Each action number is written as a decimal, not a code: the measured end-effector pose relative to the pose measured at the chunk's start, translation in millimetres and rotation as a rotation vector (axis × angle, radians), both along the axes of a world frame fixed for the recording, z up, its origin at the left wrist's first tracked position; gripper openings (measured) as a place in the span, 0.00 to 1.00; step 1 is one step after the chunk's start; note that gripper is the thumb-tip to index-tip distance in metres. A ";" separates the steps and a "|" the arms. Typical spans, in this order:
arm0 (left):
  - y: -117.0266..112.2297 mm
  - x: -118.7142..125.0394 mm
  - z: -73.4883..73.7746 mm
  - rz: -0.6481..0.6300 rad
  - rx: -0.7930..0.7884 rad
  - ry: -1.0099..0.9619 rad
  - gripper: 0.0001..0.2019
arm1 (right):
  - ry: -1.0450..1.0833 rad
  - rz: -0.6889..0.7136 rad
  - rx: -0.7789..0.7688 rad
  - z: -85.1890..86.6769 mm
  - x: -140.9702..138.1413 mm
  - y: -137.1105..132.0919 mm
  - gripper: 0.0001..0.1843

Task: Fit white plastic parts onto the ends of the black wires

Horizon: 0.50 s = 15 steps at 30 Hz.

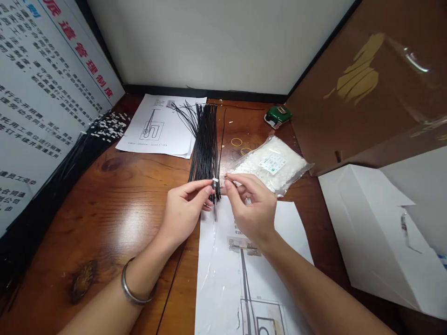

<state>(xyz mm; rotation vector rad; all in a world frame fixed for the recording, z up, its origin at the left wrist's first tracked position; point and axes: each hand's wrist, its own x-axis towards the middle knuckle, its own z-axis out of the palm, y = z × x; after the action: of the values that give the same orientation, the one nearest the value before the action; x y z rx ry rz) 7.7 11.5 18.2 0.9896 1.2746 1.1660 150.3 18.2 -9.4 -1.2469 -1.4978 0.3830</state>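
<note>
A bundle of thin black wires (205, 142) lies on the wooden table (115, 209), running away from me. My left hand (185, 209) pinches a small white piece (215, 180) at the near end of one wire. My right hand (252, 209) is closed in a pinch just right of it, finger and thumb on the same wire end or piece. A silver bangle (134, 291) is on my left wrist.
A clear bag of small white parts (274, 164) lies right of the bundle. Printed drawing sheets lie near me (226, 279) and at the back (159, 123). More black wires with white ends (87, 146) line the left. A white box (380, 232), green tape dispenser (278, 115) and rubber bands (236, 142).
</note>
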 end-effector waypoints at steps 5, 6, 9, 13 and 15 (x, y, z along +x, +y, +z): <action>21.4 -43.1 30.5 0.158 0.056 0.205 0.12 | 0.094 -0.019 -0.116 -2.3 2.6 1.0 0.05; 28.3 -56.4 38.6 0.197 0.063 0.273 0.13 | 0.091 -0.013 -0.121 -3.1 2.8 1.2 0.06; 50.8 -101.7 60.2 0.348 0.158 0.582 0.17 | 0.064 -0.004 -0.118 -3.8 2.5 1.4 0.06; 80.6 -159.0 78.4 0.536 0.193 0.994 0.18 | -0.060 0.066 -0.090 -0.4 1.0 -0.3 0.03; 94.6 -171.7 86.0 0.543 0.369 1.200 0.21 | -0.158 0.146 -0.113 1.1 0.8 -1.8 0.05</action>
<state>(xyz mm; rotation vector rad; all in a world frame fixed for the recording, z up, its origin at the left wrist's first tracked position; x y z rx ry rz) -164.1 106.1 104.2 1.8210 2.4316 1.2429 151.1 16.4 -8.3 -1.2841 -1.7280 0.4807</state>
